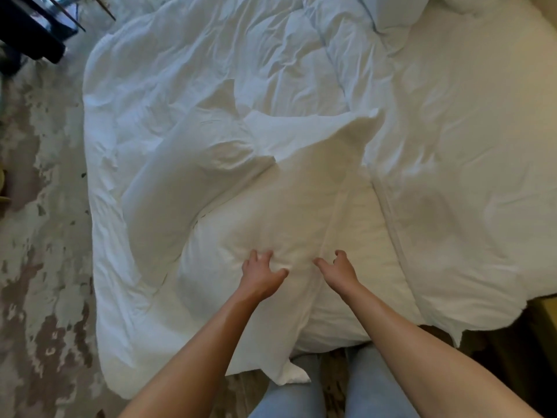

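A white pillow [289, 206] lies on the near part of the bed, on top of a rumpled white duvet [187, 95]. My left hand [262, 273] rests on the pillow's near end with fingers spread and bent, digging into the fabric. My right hand [339, 271] is just to its right, thumb out and fingers curled down onto the pillow along a seam. Whether either hand pinches the cloth is unclear. Both forearms reach in from the bottom edge.
The white fitted sheet [470, 176] covers the bed's right half. Another pillow [391, 10] lies at the far end. A mottled grey-brown rug [36, 267] covers the floor at left, with dark furniture [33, 28] at top left. My jeans-clad legs [301, 396] stand at the bed's foot.
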`<state>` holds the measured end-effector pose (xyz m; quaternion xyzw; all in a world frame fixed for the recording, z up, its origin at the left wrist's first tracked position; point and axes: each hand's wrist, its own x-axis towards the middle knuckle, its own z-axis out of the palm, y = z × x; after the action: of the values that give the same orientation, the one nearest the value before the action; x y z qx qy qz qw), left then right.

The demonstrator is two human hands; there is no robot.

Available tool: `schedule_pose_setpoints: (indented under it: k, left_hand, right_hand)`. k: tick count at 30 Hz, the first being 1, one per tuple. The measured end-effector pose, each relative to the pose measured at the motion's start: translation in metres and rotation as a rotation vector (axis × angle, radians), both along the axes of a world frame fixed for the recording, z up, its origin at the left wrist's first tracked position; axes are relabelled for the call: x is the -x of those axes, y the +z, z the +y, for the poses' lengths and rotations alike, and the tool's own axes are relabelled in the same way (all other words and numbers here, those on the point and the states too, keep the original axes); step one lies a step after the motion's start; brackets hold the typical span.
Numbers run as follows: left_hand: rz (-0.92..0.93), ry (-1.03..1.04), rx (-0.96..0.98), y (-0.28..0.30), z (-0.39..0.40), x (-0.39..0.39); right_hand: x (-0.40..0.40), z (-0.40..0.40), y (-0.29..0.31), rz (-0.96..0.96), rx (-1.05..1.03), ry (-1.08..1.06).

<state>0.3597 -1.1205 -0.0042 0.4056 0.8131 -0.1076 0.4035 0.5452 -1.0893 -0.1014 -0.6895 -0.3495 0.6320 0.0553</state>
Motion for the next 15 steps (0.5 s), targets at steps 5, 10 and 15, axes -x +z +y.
schedule_pose_setpoints:
  k: [5, 10, 15]
  left_hand:
    - [-0.024, -0.073, 0.011, -0.019, 0.0, 0.015]
    - [-0.085, -0.158, 0.003, -0.023, -0.002, 0.039]
    - [-0.165, -0.221, -0.008, -0.013, -0.008, 0.064]
  right_hand:
    - [0.026, -0.014, -0.022, 0.063, 0.032, -0.13]
    - [0.056, -0.032, -0.026, 0.011, 0.019, -0.202]
    - [0.075, -0.048, -0.004, -0.111, -0.16, -0.356]
